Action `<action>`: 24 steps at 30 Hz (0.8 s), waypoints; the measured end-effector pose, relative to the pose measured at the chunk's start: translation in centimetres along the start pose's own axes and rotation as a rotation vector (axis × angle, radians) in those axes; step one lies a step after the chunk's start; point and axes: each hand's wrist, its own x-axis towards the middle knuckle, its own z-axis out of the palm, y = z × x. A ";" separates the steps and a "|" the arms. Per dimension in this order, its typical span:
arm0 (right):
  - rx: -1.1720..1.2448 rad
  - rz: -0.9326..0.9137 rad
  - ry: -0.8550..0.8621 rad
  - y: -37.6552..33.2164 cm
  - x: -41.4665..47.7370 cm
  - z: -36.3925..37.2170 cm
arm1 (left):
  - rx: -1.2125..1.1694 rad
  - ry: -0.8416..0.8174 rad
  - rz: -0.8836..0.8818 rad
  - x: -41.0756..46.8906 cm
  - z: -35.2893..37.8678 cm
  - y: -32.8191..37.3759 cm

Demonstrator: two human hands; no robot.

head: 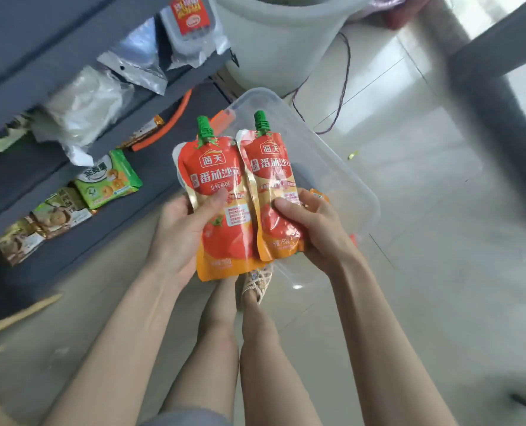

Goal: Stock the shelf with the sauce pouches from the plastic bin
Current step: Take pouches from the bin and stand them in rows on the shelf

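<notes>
While two soft, pliable sauce pouches (215, 192) are clamped upright above the plastic bin (332, 167), each lower body is pinched by the left hand (178, 238) and right hand (314, 229), best held there.

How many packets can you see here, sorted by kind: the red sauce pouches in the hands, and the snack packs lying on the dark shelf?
Red sauce pouches with green caps: 2, one in the left hand at, one in the right hand at.
Snack packs in a row on the shelf: 3, at.
Total: 5.
</notes>
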 end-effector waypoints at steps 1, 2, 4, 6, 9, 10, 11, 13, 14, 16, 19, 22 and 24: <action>-0.013 -0.011 -0.033 -0.7 -1.6 1.4 | -0.008 0.014 0.028 -1.9 -0.4 1.0; -0.031 -0.024 -0.064 -1.5 -3.1 2.8 | -0.014 0.025 0.059 -3.8 -0.9 2.1; -0.101 -0.058 -0.118 -3.0 -5.6 5.7 | -0.019 0.044 0.124 -7.2 -1.8 4.3; -0.187 -0.111 -0.184 -4.4 -8.2 9.1 | -0.023 0.101 0.216 -11.0 -3.0 6.6; -0.314 -0.201 -0.242 -6.1 -11.3 13.9 | 0.000 0.249 0.379 -16.1 -5.4 9.9; -0.372 -0.231 -0.265 -6.7 -12.3 15.7 | -0.004 0.294 0.420 -17.8 -6.3 11.1; -0.437 -0.261 -0.288 -7.3 -13.3 17.4 | -0.013 0.330 0.454 -19.4 -7.2 12.2; -0.543 -0.331 -0.345 -8.6 -14.8 21.1 | -0.037 0.395 0.530 -22.3 -9.1 14.5; -0.563 -0.364 -0.378 -9.1 -15.3 22.7 | -0.052 0.423 0.563 -23.3 -9.7 15.6; -0.601 -0.432 -0.437 -10.2 -16.7 26.5 | -0.087 0.486 0.659 -25.6 -11.2 17.9; -0.643 -0.517 -0.472 -11.4 -17.9 30.9 | -0.055 0.588 0.792 -27.7 -13.1 20.9; -0.662 -0.599 -0.520 -12.0 -18.9 36.0 | -0.047 0.704 0.905 -29.8 -16.3 23.8; -0.673 -0.649 -0.532 -12.2 -19.1 39.0 | -0.041 0.748 0.959 -30.4 -18.2 25.6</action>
